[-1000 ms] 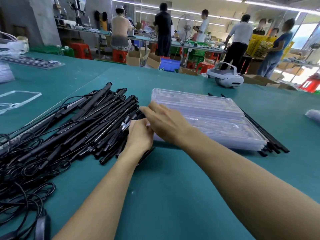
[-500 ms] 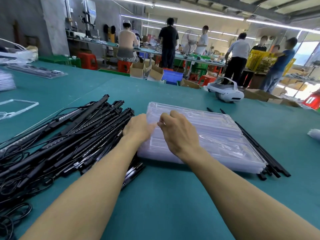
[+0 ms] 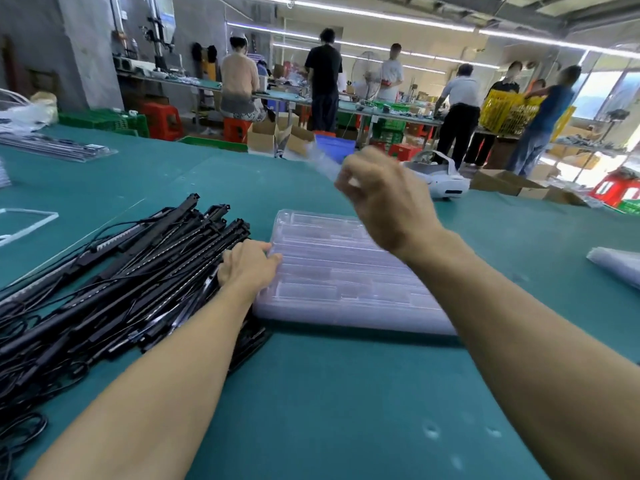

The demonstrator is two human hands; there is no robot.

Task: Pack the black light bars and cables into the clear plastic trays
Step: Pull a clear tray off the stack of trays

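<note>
Head view: the green table point(image 3: 346, 410) takes most of the frame, with bare cloth across the bottom centre between my forearms and more beyond the trays toward the far edge.

Black light bars point(image 3: 145, 271) lie in a loose pile at middle left, all angled toward the upper right, their near ends touching the tray stack's left side. Their black cables point(image 3: 24, 403) tangle at the lower left, running off the frame's edge.

At centre, the stack of clear trays point(image 3: 346, 282) lies flat, its long moulded compartments facing up. Through the blur I cannot tell what, if anything, is in them.

My right hand point(image 3: 384, 202) is raised above the stack's far end, upper centre. Its fingers are curled in and pinch one end of a lifted tray point(image 3: 320, 157), which slants toward the upper left, clear of the stack and badly blurred.

My left hand point(image 3: 247, 268) is low, between the bars and the stack. Its fingers lie loosely extended with the tips resting on the stack's left edge, gripping nothing that I can see.

A white headset point(image 3: 440, 178) sits just beyond my right hand. Flat clear packs with dark contents point(image 3: 59, 147) lie at upper left, well apart from my hands, and a clear plastic bag point(image 3: 616, 268) is at the right edge.
</note>
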